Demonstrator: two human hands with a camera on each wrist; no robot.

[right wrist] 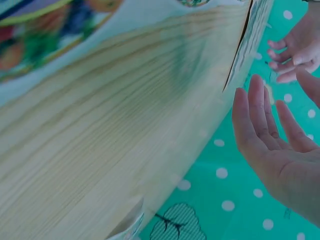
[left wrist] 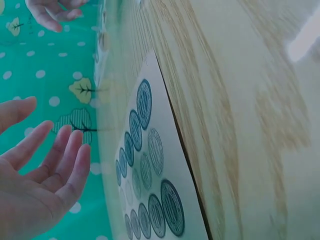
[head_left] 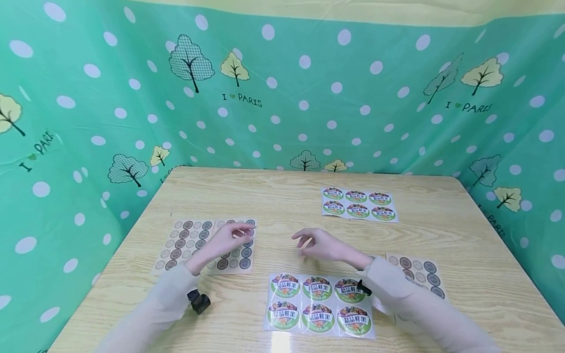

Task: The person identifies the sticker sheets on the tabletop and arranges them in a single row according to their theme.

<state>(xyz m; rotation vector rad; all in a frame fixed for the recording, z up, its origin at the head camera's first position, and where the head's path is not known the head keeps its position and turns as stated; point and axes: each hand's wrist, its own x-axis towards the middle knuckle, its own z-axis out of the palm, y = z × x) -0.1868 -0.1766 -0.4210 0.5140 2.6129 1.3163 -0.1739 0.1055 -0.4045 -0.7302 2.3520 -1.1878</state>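
My left hand (head_left: 228, 240) hovers over the sheets of small round brown and grey stickers (head_left: 181, 245) on the left of the table. Its fingers are loosely bent, with nothing between them. In the left wrist view the same hand (left wrist: 47, 175) is apart from the sticker sheet (left wrist: 150, 165). My right hand (head_left: 324, 245) hangs over bare wood just beyond a sheet of large oval fruit labels (head_left: 318, 306). Relaxed and holding nothing, it shows palm and fingers in the right wrist view (right wrist: 280, 130).
Farther back lies another sheet of oval fruit labels (head_left: 358, 204). A sheet of round stickers (head_left: 419, 272) lies at the right, partly hidden under my right sleeve (head_left: 410, 299). Behind the wooden table (head_left: 273, 201) hangs a green dotted cloth (head_left: 304, 98).
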